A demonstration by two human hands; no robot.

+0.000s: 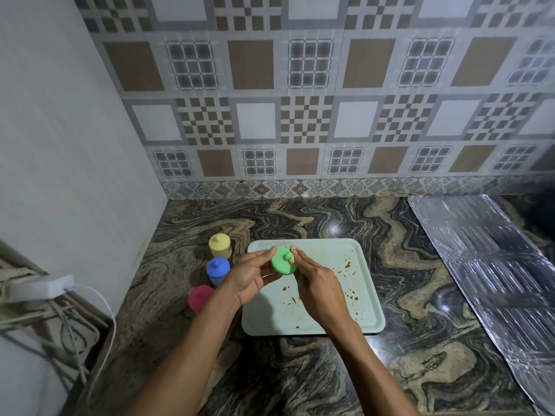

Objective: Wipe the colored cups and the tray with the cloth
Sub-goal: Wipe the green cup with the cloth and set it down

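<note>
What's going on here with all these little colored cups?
A person holds the green cup above the tray in the left hand, while the right hand pinches a small beige cloth against it. The tray shows brown stains. The yellow cup, blue cup and red cup stand on the counter beside the tray.

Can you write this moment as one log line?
left hand: holds green cup | right hand: pinches beige cloth at cup | tray: brown stains | yellow cup, blue cup, red cup: beside tray
</note>
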